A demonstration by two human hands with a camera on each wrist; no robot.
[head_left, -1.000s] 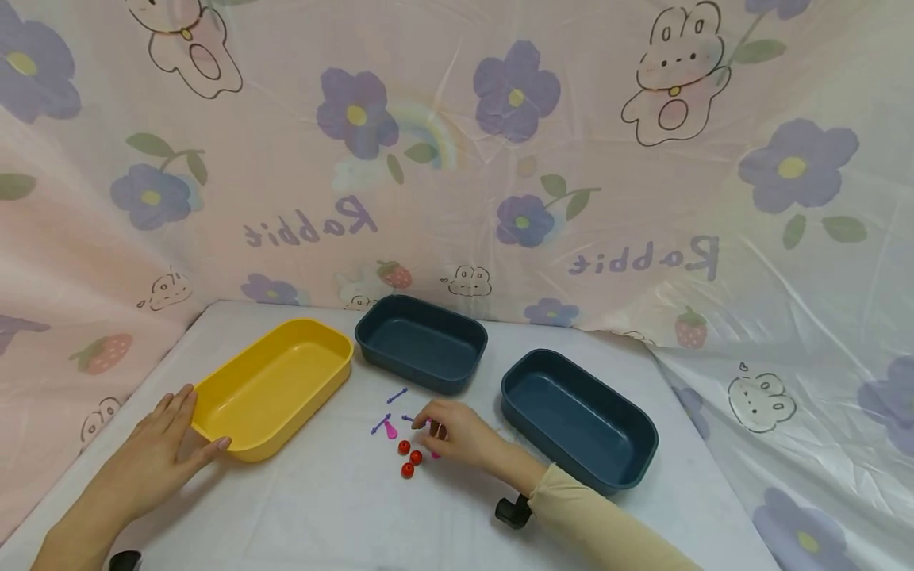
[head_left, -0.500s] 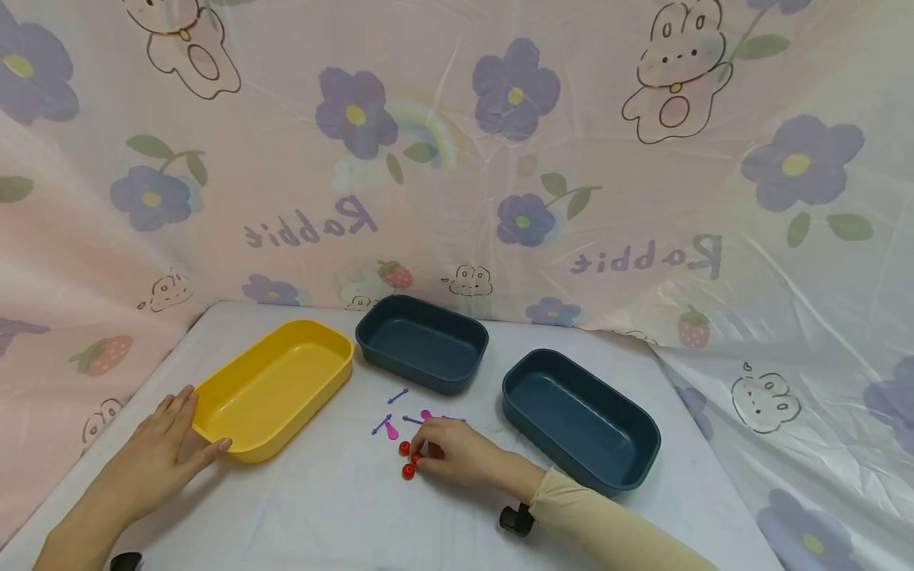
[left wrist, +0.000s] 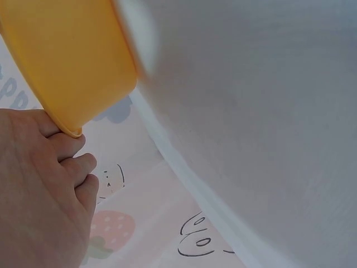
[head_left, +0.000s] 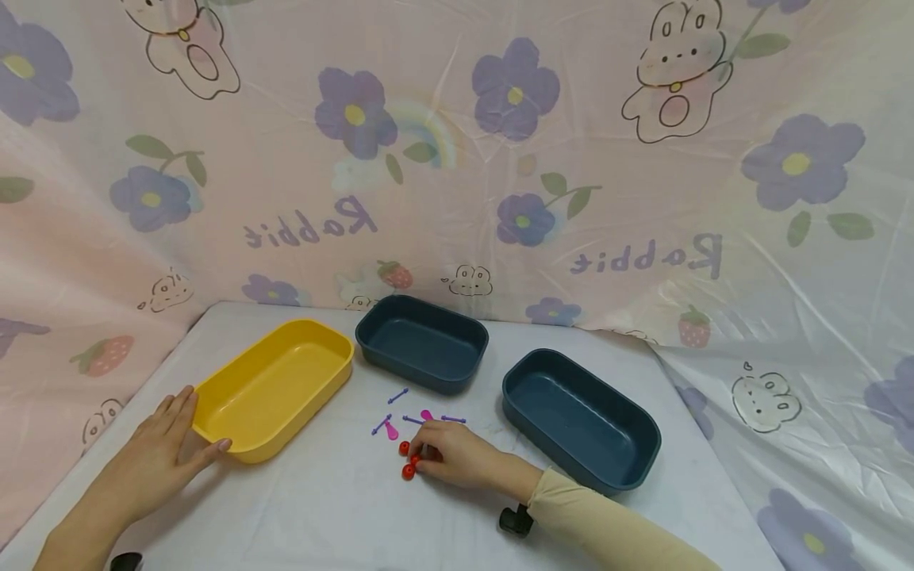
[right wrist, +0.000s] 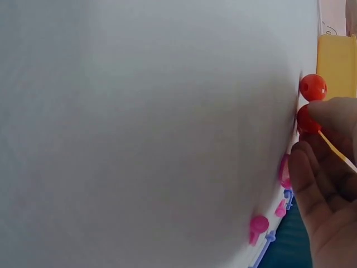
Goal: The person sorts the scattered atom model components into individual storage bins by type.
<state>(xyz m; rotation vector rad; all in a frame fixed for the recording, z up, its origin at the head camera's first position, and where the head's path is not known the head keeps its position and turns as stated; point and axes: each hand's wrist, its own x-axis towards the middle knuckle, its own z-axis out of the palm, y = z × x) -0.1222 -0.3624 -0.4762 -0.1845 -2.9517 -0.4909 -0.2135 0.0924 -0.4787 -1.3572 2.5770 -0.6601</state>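
Note:
In the head view my right hand (head_left: 460, 452) is low over the table, pinching a red bead (right wrist: 307, 119) with thumb and fingertips. Another red bead (head_left: 408, 472) lies beside its thumb, and a further red bead (head_left: 405, 447) is just left of the fingertips. Small pink spoon-shaped pieces (head_left: 391, 431) and purple rods with knobbed ends (head_left: 397, 396) lie just beyond these beads. At the left, my left hand (head_left: 153, 456) rests on the near corner of a yellow tray (head_left: 267, 452), its fingers along one side and its thumb on the front rim.
A dark blue tray (head_left: 421, 377) stands behind the small pieces. A second dark blue tray (head_left: 557, 460) is right of them, close beyond the right forearm. White cloth covers the table (head_left: 321, 515), and a printed curtain (head_left: 443, 198) hangs behind it.
My right hand has come down and toward the beads from over the pink and purple pieces, and its fingers have closed on a red bead. The left hand has stayed on the tray.

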